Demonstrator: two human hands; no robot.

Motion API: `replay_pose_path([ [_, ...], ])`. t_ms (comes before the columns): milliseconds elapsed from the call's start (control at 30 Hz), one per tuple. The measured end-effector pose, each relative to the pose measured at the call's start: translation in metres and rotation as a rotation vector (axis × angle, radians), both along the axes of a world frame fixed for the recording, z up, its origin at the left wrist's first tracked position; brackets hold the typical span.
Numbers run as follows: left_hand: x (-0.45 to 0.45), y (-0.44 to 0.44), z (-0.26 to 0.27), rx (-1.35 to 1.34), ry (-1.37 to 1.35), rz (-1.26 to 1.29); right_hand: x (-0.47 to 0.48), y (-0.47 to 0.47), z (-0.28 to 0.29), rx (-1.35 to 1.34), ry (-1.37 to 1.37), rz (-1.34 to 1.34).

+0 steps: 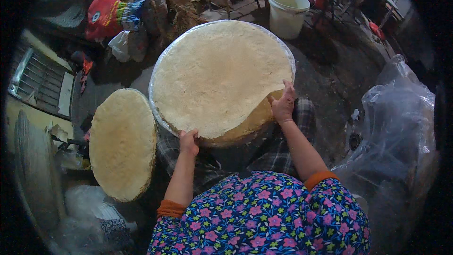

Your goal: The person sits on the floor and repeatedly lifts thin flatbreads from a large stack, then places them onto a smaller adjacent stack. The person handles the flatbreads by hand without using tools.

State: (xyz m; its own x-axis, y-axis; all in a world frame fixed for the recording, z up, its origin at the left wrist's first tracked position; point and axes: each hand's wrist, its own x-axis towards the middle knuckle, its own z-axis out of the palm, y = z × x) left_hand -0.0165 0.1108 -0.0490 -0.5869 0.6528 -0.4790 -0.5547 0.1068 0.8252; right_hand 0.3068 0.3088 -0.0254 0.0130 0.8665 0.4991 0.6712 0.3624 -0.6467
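A large round pale sheet, thin and floury-looking, [223, 67] lies on top of a thick round stack in front of me. Silvery-white edging [154, 60] shows around its left and far sides. My left hand [189, 141] pinches the sheet's near left edge, thumb on top. On the near right edge, my right hand [284, 104] has its thumb and fingers spread; its contact with the sheet is partly unclear. Between the hands the sheet's edge is drawn back, baring a browner layer [253, 118] beneath. A second round pale stack [124, 145] stands to the left.
A white plastic bucket [288, 14] stands beyond the stack at the right. Clear plastic sheeting [396, 127] bulges at the right. Red and white bags [106, 17] and a straw broom [184, 17] are at the far left. A barred window [39, 78] is at the left.
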Motion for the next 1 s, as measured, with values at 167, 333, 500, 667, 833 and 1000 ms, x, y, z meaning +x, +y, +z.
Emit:
replay_pose_path([
  [167,0.018,-0.008,0.011,0.01,-0.039,-0.07,0.004,0.018,-0.039,-0.164,0.31,-0.071],
  [333,0.024,-0.018,0.024,0.002,-0.01,-0.113,-0.003,0.01,-0.004,-0.326,0.945,0.044],
  [500,0.019,-0.021,0.003,0.099,0.063,-0.099,0.005,0.013,0.005,-0.384,1.208,0.102],
  [667,0.03,-0.023,0.03,0.001,0.027,-0.1,0.005,0.026,-0.015,-0.418,1.041,0.013],
  [833,0.028,-0.031,0.025,0.125,0.029,-0.074,0.0,0.015,0.001,-0.546,1.102,0.086],
  [1000,0.036,-0.034,0.045,0.064,0.069,-0.046,0.018,0.029,-0.021,-0.589,1.172,0.252],
])
